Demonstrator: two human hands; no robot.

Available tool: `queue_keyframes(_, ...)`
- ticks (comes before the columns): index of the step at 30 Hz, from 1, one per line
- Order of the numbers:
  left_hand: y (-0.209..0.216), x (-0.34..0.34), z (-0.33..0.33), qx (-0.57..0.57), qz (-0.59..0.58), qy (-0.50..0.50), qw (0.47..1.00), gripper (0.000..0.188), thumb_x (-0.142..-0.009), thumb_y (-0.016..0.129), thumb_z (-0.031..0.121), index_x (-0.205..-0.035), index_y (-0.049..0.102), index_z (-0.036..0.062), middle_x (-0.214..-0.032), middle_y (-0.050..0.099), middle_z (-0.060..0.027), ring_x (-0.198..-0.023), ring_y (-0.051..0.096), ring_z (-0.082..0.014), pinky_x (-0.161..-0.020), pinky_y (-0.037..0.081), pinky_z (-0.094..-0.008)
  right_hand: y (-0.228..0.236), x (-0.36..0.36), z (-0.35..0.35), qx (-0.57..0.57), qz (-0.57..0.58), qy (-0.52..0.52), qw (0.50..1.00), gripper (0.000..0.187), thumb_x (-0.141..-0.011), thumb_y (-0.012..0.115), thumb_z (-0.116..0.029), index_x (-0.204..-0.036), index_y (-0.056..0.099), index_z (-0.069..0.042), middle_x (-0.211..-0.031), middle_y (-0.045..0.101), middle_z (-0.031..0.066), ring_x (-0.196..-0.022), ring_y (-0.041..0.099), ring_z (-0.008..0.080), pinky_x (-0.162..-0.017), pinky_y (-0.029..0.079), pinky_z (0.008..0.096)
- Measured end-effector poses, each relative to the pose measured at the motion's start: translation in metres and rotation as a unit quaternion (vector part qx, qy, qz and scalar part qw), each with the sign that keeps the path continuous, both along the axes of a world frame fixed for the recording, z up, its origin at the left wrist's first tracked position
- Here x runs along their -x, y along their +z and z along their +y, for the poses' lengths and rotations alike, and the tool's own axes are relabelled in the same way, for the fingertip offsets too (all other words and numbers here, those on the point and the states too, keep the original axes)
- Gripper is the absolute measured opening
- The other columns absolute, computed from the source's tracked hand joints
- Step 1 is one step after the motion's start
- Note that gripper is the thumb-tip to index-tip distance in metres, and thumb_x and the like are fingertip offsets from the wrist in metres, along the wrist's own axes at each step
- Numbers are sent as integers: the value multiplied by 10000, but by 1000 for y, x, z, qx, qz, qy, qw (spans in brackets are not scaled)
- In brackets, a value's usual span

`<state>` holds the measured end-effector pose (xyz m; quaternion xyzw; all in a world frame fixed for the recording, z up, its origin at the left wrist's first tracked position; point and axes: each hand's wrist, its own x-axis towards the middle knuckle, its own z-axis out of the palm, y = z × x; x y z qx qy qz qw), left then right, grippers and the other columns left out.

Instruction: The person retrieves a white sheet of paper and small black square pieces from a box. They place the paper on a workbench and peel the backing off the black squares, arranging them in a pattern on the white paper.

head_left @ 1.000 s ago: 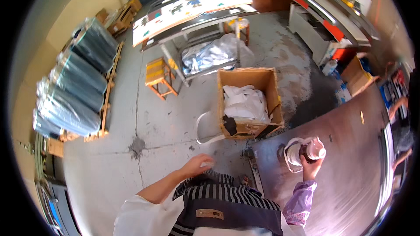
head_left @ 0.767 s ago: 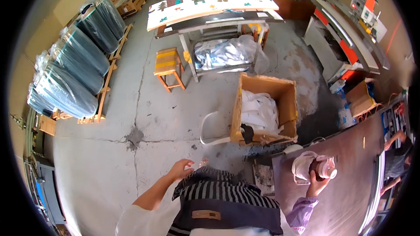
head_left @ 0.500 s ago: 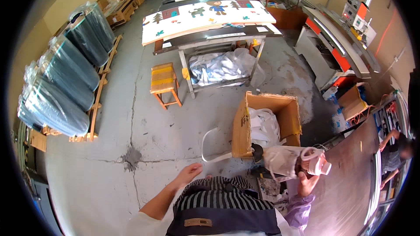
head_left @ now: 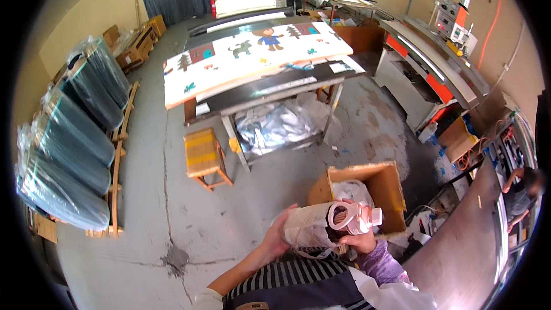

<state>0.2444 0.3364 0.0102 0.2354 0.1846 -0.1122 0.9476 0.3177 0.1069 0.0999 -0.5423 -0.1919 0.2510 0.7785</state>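
In front of my chest I hold a bottle with a pink cap and loop handle (head_left: 351, 218), lying on its side and tucked into a white cloth sleeve (head_left: 307, 227). My left hand (head_left: 277, 236) grips the closed end of the sleeve. My right hand (head_left: 359, 243) supports the bottle from below near its neck. Just behind the bottle an open cardboard box (head_left: 381, 186) with white material inside stands on the floor.
A long work table carries a printed picture board (head_left: 252, 51), with a silver foil bundle (head_left: 275, 126) underneath and a yellow stool (head_left: 202, 152) beside it. Wrapped rolls (head_left: 74, 149) line the left wall. A metal bench (head_left: 459, 252) and another person (head_left: 519, 189) are at right.
My right hand brought the bottle from over the metal bench to my chest. My left hand rose from my side and took the sleeve's end. The view tilted up.
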Motion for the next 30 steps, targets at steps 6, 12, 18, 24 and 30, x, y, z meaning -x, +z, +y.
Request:
queue_keyframes(6,9,-119,73,-29,-28,-7,999,525,-1024,458,361,-1476,365,110,-1450,464,-102,-1328,456,-266,-1111,367,-434,-9,-121,67,10,-49,-2,999,1030,-612,917,-98,-1432,300,-6,-1413,470,127,-1297,463,242,-1112,359,394)
queue_keyframes(12,12,-189,153,-32,-16,15,999,564,-1019,431,409,-1488,343,107,-1477,431,-118,-1350,431,-296,-1127,344,-457,-6,-216,151,-7,-17,55,998,1038,-639,917,-110,-1453,277,-27,-1395,468,109,-1294,464,228,-1104,367,386)
queue_keyframes(18,20,-259,231,-20,24,-24,999,570,-1018,405,468,-1509,326,190,-1494,412,-103,-1359,412,-322,-1113,345,-518,1,-295,217,77,-66,110,989,924,-689,890,-97,-1427,338,-35,-1402,482,95,-1287,479,204,-1100,387,368)
queue_keyframes(24,8,-358,289,-86,20,-133,987,621,-1017,379,516,-1514,314,149,-1505,398,-92,-1371,394,-288,-1129,322,-463,-4,-355,263,56,-37,7,998,971,-684,897,-134,-1444,301,-26,-1376,494,94,-1271,483,211,-1084,386,382)
queue_keyframes(30,-51,-422,328,-268,12,-118,956,546,-1016,477,335,-1464,366,43,-1445,463,-116,-1329,433,-219,-1120,324,-372,-23,-401,289,79,-13,-110,991,871,-697,884,-115,-1394,366,-51,-1316,524,84,-1228,506,202,-1054,418,357)
